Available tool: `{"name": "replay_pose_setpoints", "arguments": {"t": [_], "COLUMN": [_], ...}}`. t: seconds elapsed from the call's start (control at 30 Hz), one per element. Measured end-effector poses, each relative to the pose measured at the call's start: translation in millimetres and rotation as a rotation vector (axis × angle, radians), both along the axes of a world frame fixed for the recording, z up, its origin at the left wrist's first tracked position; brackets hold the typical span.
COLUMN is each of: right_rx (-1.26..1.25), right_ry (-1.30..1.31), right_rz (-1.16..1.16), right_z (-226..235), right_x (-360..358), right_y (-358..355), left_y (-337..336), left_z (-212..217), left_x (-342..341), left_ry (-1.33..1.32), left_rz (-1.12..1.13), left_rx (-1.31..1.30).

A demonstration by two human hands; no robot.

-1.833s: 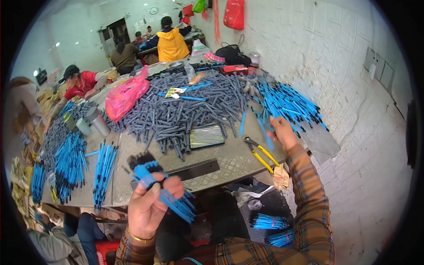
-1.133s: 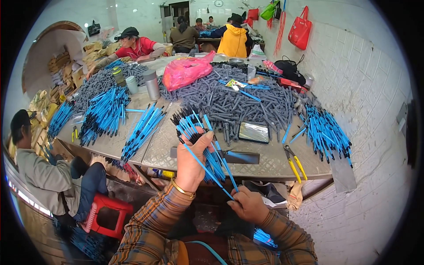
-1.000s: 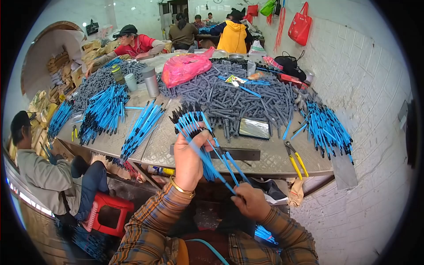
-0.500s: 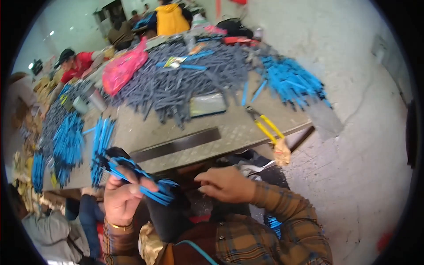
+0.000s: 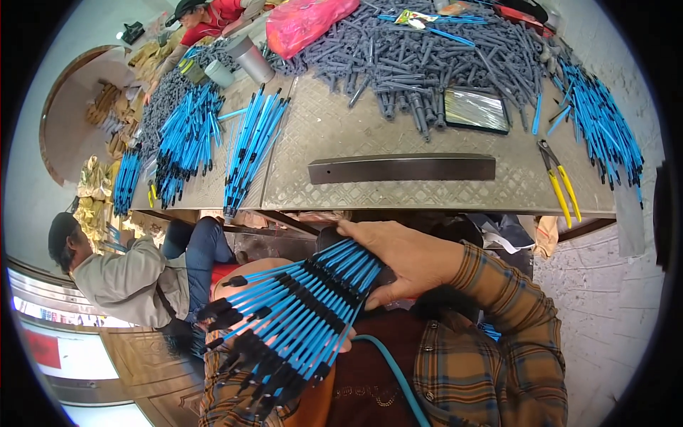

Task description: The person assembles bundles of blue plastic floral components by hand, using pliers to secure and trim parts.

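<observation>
A fanned bundle of thin blue rods with black fittings [image 5: 306, 299] spreads in front of my chest, gripped by both hands. My right hand [image 5: 409, 256] clasps its upper right end, thumb below and fingers over the top. My left hand [image 5: 346, 341] supports the fan from underneath. Most of that hand is hidden by the rods, with fingertips showing at the right edge. The rods' black ends point toward the lower left.
On the table [image 5: 292, 164] lie a dark metal bar [image 5: 402, 169], yellow-handled pliers [image 5: 560, 181], a heap of grey plastic parts [image 5: 427, 64], a shallow black tray [image 5: 475, 110] and blue rod piles [image 5: 601, 121]. One co-worker [image 5: 121, 274] sits left; another [image 5: 213, 21] leans over the far side.
My hands have come together. The small bunch seen earlier in my left hand now appears as a wide fan, held by both hands. My view has swung left and downward.
</observation>
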State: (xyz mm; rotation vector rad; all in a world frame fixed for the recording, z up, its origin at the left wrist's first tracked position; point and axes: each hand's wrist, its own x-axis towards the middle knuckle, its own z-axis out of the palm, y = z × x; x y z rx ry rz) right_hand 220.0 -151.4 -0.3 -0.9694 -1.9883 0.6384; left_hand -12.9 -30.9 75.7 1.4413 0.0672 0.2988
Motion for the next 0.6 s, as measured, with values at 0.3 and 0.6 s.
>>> {"name": "replay_pose_setpoints", "arguments": {"t": [0.3, 0.6], "right_rx": [0.012, -0.366], "right_ry": [-0.118, 0.68], "right_rz": [-0.026, 0.171], "right_z": [-31, -33], "right_x": [-9, -7], "right_y": [0, 15], "left_y": [18, 24], "left_z": [-9, -16], "left_x": [5, 40], "left_ry": [0.056, 0.058], "left_rz": [-0.089, -0.237], "left_rx": [-0.039, -0.061]}}
